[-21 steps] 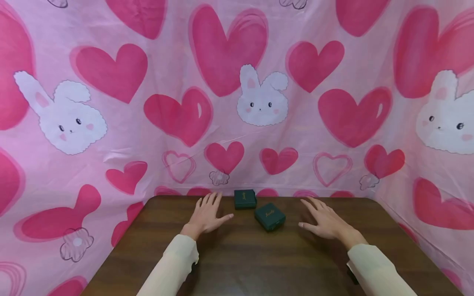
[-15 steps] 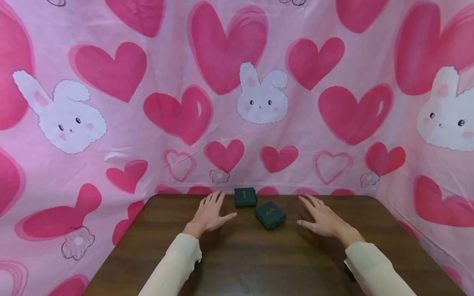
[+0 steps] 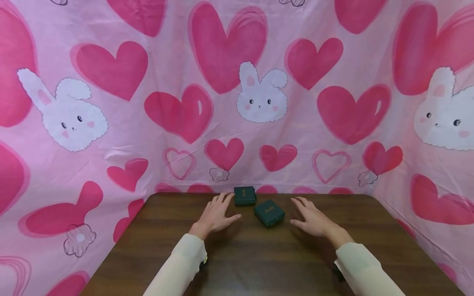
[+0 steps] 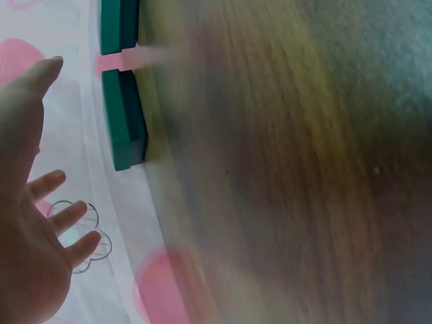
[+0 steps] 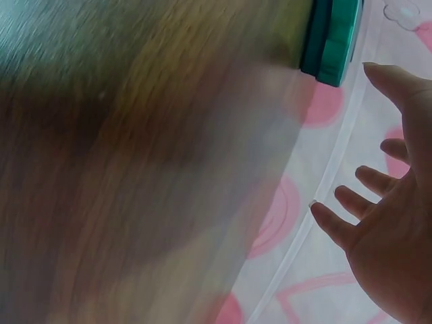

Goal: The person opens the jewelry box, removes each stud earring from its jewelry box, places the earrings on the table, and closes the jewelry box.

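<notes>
Two small dark green boxes with gold lettering on their lids sit close together on the table. The back box [image 3: 244, 196] lies squarely near the far edge; the front box [image 3: 269, 213] stands turned at an angle, a little nearer and to the right. My left hand [image 3: 216, 216] hovers left of the back box, fingers spread, fingertips right at its side in the head view. To the right of the front box is my right hand [image 3: 312, 220], fingers extended, with a gap between. The left wrist view shows two green boxes [image 4: 123, 128] beyond the thumb. Both hands are empty.
The brown wooden table [image 3: 259, 263] ends at a pink cloth backdrop [image 3: 259, 135] printed with hearts and rabbit faces. The cloth also rises along both sides. Pale sleeves [image 3: 179, 263] cover both forearms, with a dark wrist device at each cuff.
Both hands have moved inward toward the boxes, the left to the right and the right to the left. The boxes have kept their places on the table.
</notes>
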The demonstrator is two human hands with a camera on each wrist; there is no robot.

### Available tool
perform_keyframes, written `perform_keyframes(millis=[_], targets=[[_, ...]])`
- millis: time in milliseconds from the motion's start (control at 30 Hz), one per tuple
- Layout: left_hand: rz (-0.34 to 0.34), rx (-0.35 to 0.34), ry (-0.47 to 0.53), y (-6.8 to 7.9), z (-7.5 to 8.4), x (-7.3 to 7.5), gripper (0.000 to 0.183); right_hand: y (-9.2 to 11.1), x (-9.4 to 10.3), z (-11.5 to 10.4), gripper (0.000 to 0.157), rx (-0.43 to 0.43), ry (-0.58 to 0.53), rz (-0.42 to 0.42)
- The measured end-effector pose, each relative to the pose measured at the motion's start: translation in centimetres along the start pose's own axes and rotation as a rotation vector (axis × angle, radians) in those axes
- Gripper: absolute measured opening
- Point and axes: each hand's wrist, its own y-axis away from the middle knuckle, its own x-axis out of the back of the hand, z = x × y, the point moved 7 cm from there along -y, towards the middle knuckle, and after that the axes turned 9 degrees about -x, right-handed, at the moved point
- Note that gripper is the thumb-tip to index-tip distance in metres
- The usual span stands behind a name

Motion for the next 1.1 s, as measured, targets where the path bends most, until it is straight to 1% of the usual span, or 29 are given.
perform_keyframes(millis=[267, 533, 800, 967, 1100], targets=[[-0.016, -0.019, 0.054, -0.1, 0.5, -0.5, 0.084, -0.8, -0.8, -0.5, 0.076, -0.012, -0.013, -0.006], [-0.036, 0.002, 0.076, 0.0, 0.8, -1.2, 0.084, -1.3, -1.7, -1.2, 0.075, -0.013, -0.037, -0.025], [-0.037, -0.005, 0.106, -0.9, 1.3, -1.9, 0.083, -1.8, -2.0, -1.4, 0.075, -0.043, -0.065, -0.060], [-0.023, -0.011, 0.126, -1.5, 1.9, -2.0, 0.080, -2.3, -2.2, -1.7, 0.074, -0.025, -0.095, -0.050], [-0.017, 0.001, 0.168, -1.9, 2.2, -2.4, 0.073, -2.7, -2.4, -1.8, 0.074, -0.014, -0.141, -0.050]])
